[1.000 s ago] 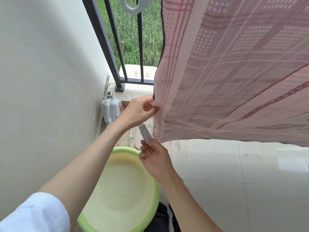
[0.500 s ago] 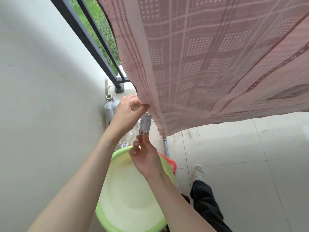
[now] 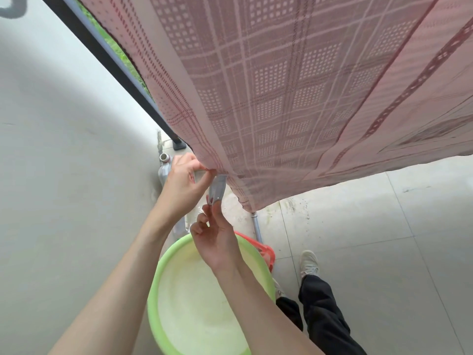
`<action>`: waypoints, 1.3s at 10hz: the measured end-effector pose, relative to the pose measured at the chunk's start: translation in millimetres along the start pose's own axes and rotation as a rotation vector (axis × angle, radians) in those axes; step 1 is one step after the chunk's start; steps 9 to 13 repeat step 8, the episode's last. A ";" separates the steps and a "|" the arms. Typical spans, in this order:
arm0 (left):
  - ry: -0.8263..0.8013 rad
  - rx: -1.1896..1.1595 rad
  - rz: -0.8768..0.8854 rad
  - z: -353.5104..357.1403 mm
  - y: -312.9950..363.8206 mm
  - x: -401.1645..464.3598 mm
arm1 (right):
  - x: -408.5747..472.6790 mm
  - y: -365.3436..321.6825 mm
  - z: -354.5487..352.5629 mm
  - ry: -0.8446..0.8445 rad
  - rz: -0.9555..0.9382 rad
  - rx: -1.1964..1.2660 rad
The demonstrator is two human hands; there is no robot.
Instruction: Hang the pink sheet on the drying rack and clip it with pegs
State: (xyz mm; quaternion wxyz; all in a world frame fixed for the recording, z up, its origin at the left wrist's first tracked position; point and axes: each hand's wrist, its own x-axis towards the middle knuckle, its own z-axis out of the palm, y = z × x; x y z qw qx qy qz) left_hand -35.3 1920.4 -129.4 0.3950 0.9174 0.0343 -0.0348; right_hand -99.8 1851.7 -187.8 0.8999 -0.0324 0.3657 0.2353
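The pink checked sheet (image 3: 294,98) hangs across the upper right of the view, its lower edge slanting down to a corner near the middle. My left hand (image 3: 183,183) pinches the sheet's left edge just above that corner. My right hand (image 3: 216,234) is below it and pinches the tail of a grey peg (image 3: 217,188), whose upper end meets the sheet's edge beside my left fingers. A grey tube of the drying rack (image 3: 256,225) shows under the sheet's corner; the rest of the rack is hidden by the cloth.
A light green basin (image 3: 158,285) sits below my arms, with a red-orange basket (image 3: 266,251) behind it. A grey jug (image 3: 163,170) stands by the white wall (image 3: 64,175) on the left. Black railing (image 3: 107,60) runs behind the sheet. My legs and shoes (image 3: 309,262) stand on pale floor tiles.
The view tilted down and swung left across the frames. My right hand brought the peg up until its end met the sheet's edge. My left hand has kept its pinch.
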 end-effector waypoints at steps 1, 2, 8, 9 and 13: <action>0.027 0.028 -0.005 2.7 -2.9 0.0 | 2.6 -2.6 5.4 -0.016 -0.018 0.041; 0.041 -0.029 -0.059 5.0 -0.8 -2.2 | 4.5 -1.2 9.6 -0.045 -0.015 0.024; 0.221 -0.009 -0.160 9.0 9.0 -24.2 | -23.7 -74.3 17.8 0.059 0.010 -0.906; 0.221 -0.009 -0.160 9.0 9.0 -24.2 | -23.7 -74.3 17.8 0.059 0.010 -0.906; 0.221 -0.009 -0.160 9.0 9.0 -24.2 | -23.7 -74.3 17.8 0.059 0.010 -0.906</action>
